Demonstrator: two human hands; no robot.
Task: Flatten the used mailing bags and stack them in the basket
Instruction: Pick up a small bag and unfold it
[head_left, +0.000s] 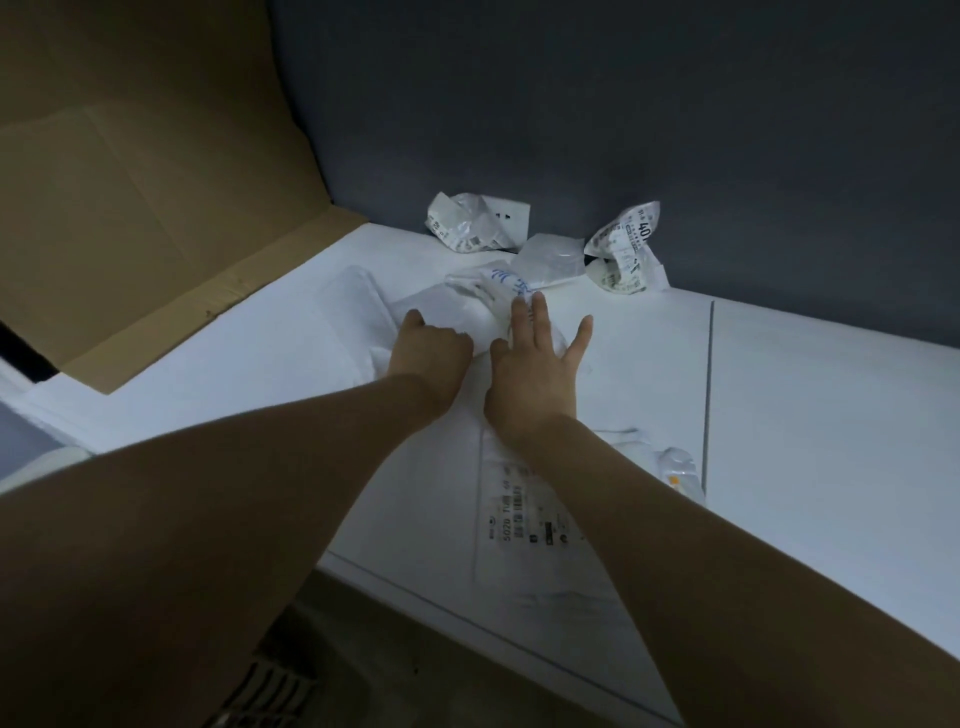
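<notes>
1. Mailing bag (524, 519) lies lengthwise on the white table (805, 415), label side up, running under both our forearms.
2. Right hand (540, 358) — fingers straight and spread, palm pressing the bag's far end flat; it grasps nothing.
3. Left hand (431, 345) sits just beside it, fingers curled on the bag; whether they pinch the film we cannot tell.
4. Handling, as we judge it: thin plastic, very light, limp, slick on this tabletop — likely to slide and trap air. Best pinned at one end, smoothed with a flat palm, lifted by an edge.
5. More crumpled bags (470, 223) lie against the back wall.
</notes>
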